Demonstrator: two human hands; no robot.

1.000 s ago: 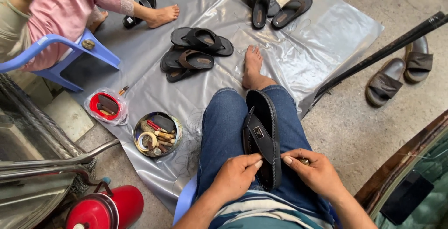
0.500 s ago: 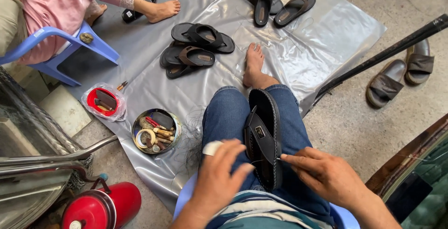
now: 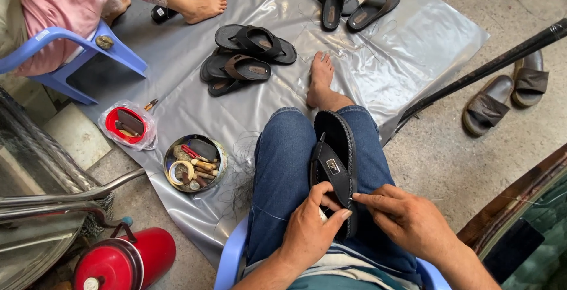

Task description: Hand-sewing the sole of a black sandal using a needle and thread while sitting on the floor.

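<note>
Head view. Left hand (image 3: 310,231) closed around near end of black sandal (image 3: 336,166), thumb pressed on strap edge. Right hand (image 3: 407,222) pinched tight, thumb and forefinger together at sandal's near right rim; whether a needle sits in the pinch cannot be told. Thin pale thread (image 3: 269,213) seen running left from sandal across blue jeans (image 3: 283,183). Sandal lying lengthwise on lap, sole down, strap uppermost, toe end pointing away toward bare foot (image 3: 322,83).

Beyond sandal: silver plastic sheet (image 3: 413,36) spread on concrete floor, foot resting on it. Left and beyond sandal: pile of dark finished sandals (image 3: 245,59) on sheet. Far beyond sandal, at sheet's top edge: second group of black sandals (image 3: 348,0). Left of sandal, near sheet's edge: round metal tin (image 3: 195,163) holding tools and a tape roll; further left, red dish in clear bag (image 3: 127,124). Far left and beyond: another person in pink top seated on blue plastic chair (image 3: 88,48). Left and nearer than sandal: red canister (image 3: 127,260). Right of sandal: dark pole (image 3: 484,68) lying aslant, brown slides (image 3: 508,92) on bare floor past it.
</note>
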